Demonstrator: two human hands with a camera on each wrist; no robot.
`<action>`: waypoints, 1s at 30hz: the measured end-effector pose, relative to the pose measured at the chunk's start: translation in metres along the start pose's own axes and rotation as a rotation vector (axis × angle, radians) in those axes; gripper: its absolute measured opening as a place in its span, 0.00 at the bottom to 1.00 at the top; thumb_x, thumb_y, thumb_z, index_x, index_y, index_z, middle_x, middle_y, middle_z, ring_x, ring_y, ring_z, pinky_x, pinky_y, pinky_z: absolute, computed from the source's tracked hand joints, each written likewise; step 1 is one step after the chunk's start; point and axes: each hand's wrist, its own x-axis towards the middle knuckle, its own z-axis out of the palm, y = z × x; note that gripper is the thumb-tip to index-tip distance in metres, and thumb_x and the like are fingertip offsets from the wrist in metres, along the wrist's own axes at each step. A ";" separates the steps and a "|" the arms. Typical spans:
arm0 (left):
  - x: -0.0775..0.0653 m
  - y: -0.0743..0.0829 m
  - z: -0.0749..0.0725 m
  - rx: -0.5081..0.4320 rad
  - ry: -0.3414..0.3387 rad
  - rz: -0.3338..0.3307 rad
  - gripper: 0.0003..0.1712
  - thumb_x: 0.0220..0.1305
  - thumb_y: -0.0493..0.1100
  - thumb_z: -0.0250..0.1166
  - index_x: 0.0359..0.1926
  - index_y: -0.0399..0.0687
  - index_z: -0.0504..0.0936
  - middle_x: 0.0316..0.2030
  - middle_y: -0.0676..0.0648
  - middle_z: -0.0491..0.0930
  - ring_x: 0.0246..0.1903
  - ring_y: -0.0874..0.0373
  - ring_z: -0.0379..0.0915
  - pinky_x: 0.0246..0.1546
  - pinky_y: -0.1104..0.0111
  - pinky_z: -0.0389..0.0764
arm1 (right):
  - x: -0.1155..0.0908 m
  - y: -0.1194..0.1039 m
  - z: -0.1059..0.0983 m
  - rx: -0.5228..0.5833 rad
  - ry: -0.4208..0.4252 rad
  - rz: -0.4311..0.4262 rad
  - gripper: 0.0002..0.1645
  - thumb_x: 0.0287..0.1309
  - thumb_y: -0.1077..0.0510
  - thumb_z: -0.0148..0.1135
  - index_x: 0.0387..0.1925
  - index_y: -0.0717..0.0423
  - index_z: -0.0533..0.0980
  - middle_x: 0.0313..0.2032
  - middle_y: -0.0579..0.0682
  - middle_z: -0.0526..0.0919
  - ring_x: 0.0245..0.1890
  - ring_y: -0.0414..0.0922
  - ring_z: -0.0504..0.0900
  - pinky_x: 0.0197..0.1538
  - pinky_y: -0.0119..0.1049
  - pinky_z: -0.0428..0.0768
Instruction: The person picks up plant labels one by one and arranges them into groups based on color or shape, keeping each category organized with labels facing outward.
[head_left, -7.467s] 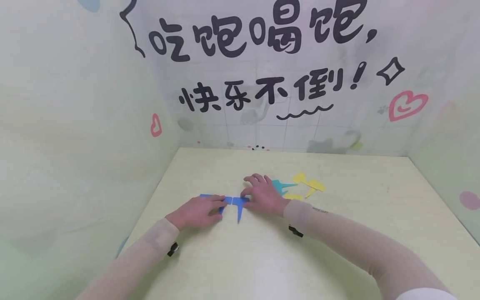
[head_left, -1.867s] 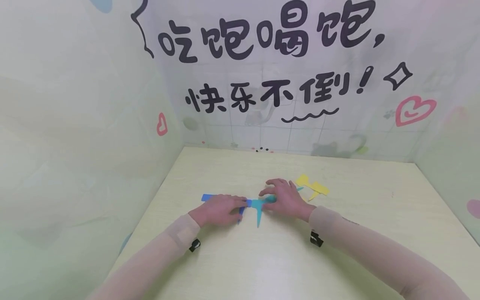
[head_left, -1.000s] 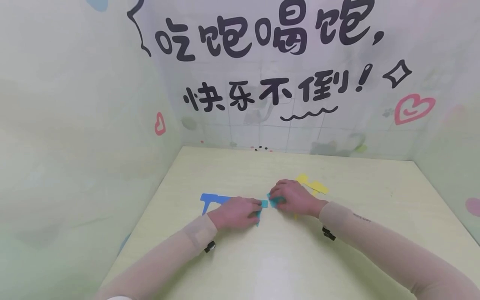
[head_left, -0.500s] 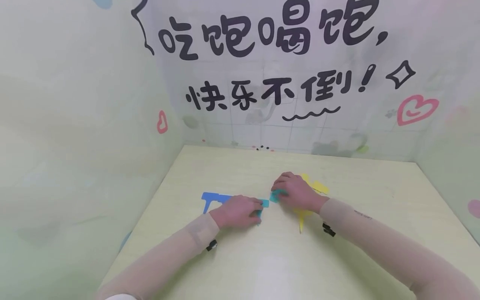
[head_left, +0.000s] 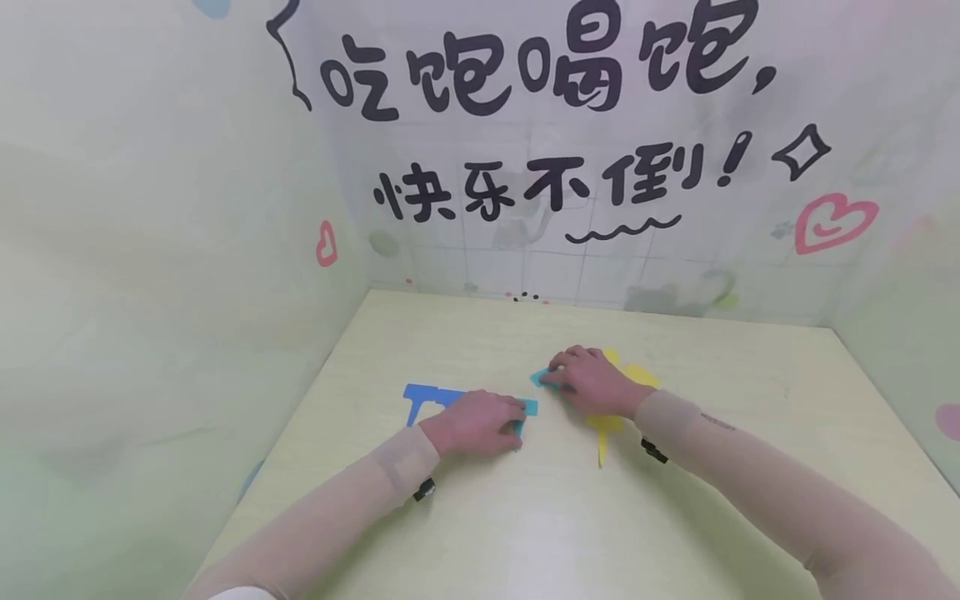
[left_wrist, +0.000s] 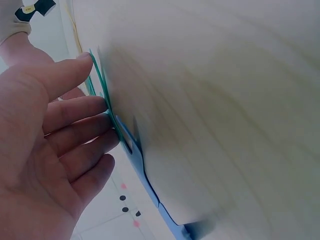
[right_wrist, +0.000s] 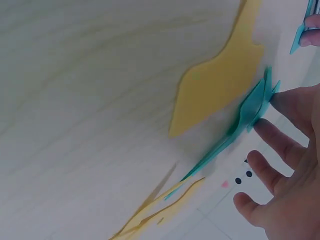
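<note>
Blue T-shaped plant labels (head_left: 429,393) lie end to end in a row on the table. At the row's right end is a teal plant label (head_left: 529,407), its stem pointing toward the front. My left hand (head_left: 476,423) rests over this end, its fairly straight fingers and thumb touching the teal label and hiding part of the row. Just behind and to the right, my right hand (head_left: 592,382) pinches another teal plant label (right_wrist: 252,102) between thumb and index finger; the other fingers are spread. That label is tilted and apart from the row.
A yellow plant label (head_left: 602,433) lies in front of my right hand, partly under its wrist. More yellow labels (head_left: 641,374) lie behind that hand. Printed walls (head_left: 525,275) stand at the table's back and sides.
A teal label now extends the blue row, and my left hand has shifted right onto it. My right hand has moved slightly back, turning its teal label. The front yellow label has come into view.
</note>
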 end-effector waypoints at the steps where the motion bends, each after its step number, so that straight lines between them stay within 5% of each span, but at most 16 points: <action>1: 0.000 0.000 0.000 -0.003 0.004 -0.003 0.16 0.68 0.56 0.66 0.48 0.53 0.85 0.63 0.50 0.77 0.56 0.55 0.79 0.54 0.65 0.79 | 0.003 -0.001 0.000 -0.004 0.001 0.028 0.22 0.69 0.59 0.58 0.62 0.45 0.80 0.55 0.50 0.80 0.57 0.57 0.73 0.56 0.64 0.70; 11: -0.001 0.001 0.002 -0.015 -0.005 -0.029 0.18 0.68 0.55 0.65 0.53 0.53 0.84 0.64 0.50 0.76 0.55 0.55 0.80 0.54 0.66 0.79 | 0.017 -0.010 -0.002 0.036 0.000 0.171 0.23 0.67 0.60 0.57 0.62 0.48 0.80 0.48 0.51 0.78 0.47 0.52 0.72 0.49 0.53 0.75; 15: -0.003 0.000 0.001 -0.014 -0.007 -0.032 0.22 0.68 0.56 0.65 0.58 0.52 0.83 0.64 0.51 0.76 0.58 0.55 0.77 0.57 0.64 0.78 | 0.017 -0.002 -0.004 0.114 0.008 0.173 0.27 0.66 0.51 0.62 0.65 0.53 0.77 0.55 0.55 0.77 0.52 0.55 0.73 0.50 0.55 0.77; 23: -0.005 0.000 -0.001 -0.022 -0.012 -0.042 0.26 0.68 0.57 0.65 0.62 0.51 0.81 0.65 0.51 0.75 0.60 0.54 0.75 0.61 0.62 0.75 | 0.017 0.006 0.001 0.147 -0.075 0.260 0.58 0.47 0.23 0.68 0.72 0.49 0.68 0.66 0.55 0.69 0.63 0.59 0.66 0.61 0.65 0.66; 30: -0.005 0.001 -0.001 -0.040 -0.002 -0.028 0.27 0.68 0.56 0.65 0.63 0.51 0.81 0.64 0.51 0.76 0.59 0.56 0.77 0.59 0.63 0.76 | 0.017 0.004 0.005 0.152 -0.047 0.321 0.56 0.40 0.21 0.71 0.67 0.45 0.73 0.63 0.54 0.69 0.60 0.58 0.67 0.56 0.63 0.69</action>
